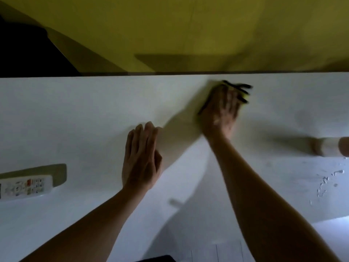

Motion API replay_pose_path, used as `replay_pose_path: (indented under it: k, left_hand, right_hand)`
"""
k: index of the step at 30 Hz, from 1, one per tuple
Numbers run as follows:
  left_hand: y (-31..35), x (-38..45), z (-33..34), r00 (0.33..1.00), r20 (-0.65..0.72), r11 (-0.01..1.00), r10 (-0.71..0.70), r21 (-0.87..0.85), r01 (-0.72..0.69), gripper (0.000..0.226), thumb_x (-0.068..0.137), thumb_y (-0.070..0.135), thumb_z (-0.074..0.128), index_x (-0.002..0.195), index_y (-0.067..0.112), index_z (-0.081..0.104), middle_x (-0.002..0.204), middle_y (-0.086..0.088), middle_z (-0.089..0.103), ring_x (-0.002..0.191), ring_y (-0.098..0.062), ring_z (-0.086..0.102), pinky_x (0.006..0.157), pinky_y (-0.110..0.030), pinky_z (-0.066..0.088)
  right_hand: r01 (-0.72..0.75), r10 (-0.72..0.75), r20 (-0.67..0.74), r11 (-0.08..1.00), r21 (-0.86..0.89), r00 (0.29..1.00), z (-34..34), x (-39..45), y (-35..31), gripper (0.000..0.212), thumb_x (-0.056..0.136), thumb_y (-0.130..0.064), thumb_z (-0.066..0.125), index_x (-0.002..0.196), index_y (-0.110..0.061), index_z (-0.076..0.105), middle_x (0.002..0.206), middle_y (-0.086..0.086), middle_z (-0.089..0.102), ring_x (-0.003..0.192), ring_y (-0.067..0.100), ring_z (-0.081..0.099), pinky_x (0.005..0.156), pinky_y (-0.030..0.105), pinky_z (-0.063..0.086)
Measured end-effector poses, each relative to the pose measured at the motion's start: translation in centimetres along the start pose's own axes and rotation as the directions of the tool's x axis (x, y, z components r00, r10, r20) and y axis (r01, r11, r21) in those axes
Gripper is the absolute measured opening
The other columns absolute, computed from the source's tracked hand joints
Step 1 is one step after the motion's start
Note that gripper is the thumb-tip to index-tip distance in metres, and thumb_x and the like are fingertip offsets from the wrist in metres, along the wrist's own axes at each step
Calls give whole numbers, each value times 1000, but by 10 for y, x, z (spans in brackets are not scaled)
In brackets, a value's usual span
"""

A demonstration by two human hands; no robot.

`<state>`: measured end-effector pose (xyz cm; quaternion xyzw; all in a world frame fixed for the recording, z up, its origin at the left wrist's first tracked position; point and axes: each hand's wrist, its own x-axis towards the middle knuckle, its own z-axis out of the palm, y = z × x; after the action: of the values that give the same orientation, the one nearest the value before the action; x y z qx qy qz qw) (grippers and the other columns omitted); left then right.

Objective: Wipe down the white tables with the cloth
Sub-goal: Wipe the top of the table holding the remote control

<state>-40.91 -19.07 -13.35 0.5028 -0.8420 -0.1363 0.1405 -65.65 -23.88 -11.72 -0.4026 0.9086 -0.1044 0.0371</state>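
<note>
A white table (75, 114) fills the view, its far edge against a yellow wall. My right hand (220, 112) is stretched toward that far edge, pressing flat on a yellow cloth with black markings (243, 91); only the cloth's edges show past my blurred fingers. My left hand (141, 157) rests flat on the table nearer to me, fingers straight and together, holding nothing.
A white remote control (24, 187) lies at the left edge of the table. A pale cylindrical object (328, 146) lies at the right edge. White specks and smears (324, 184) mark the table surface on the right. A dark object (154, 259) shows at the bottom edge.
</note>
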Motion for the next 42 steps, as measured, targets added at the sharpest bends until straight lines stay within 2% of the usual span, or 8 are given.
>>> replay_pose_path:
  k: [4,8,12,18,23,28,34,42]
  left_hand:
    - [-1,2,1,998,62,999,-6,46,3,63,100,22,42,160,5,37,168,-20,31,156,-41,28,129,-54,20]
    - [-2,2,4,997,66,997,-42,61,38,61,101,25,43,159,5,38,167,-21,33,156,-38,29,131,-50,18]
    - [0,3,1,999,40,999,3,44,-5,63,101,22,43,161,5,36,169,-18,30,156,-41,29,127,-58,23]
    - [-1,3,2,1000,-6,999,30,36,-30,63,99,18,44,160,3,37,167,-21,33,155,-44,30,126,-60,24]
    - [-2,1,5,999,4,998,39,46,-39,63,101,21,40,161,3,35,168,-22,31,155,-45,28,126,-61,22]
    - [-1,0,6,999,4,996,39,86,-39,62,100,21,41,159,3,38,167,-23,32,153,-47,31,127,-58,20]
    - [7,-3,6,1000,28,987,-13,163,8,60,101,21,38,158,2,36,166,-24,31,152,-46,31,127,-57,22]
    - [121,-33,41,979,74,981,190,34,-193,63,104,23,39,164,6,29,172,-18,21,158,-39,23,129,-54,18]
  right_hand:
    - [648,-645,199,759,57,738,19,-17,-118,65,94,-30,31,159,-23,26,167,2,22,155,22,13,126,47,11]
    - [862,-845,215,506,29,489,34,-18,-144,58,102,-41,31,158,-25,29,165,-3,26,155,18,18,125,45,11]
    - [735,-734,179,674,75,655,17,2,-90,61,102,-37,37,160,-24,22,167,1,20,155,19,11,126,47,11]
    - [103,-103,87,995,1,991,-25,69,113,61,101,-31,39,159,-25,21,167,4,20,154,24,14,125,49,14]
    - [-84,84,54,996,-10,995,-33,61,127,70,100,-35,41,162,-19,11,169,8,8,156,28,4,127,47,3]
    - [473,-473,-37,867,156,880,-5,-30,12,47,98,-20,49,145,-14,51,149,15,50,143,34,39,118,54,28]
    - [699,-718,110,695,167,687,-7,-75,18,54,106,-37,37,158,-27,28,166,-3,24,155,18,14,127,45,7]
    - [323,-310,-159,944,62,937,-34,-11,249,47,107,-27,41,152,-14,43,158,11,40,150,30,31,117,51,29]
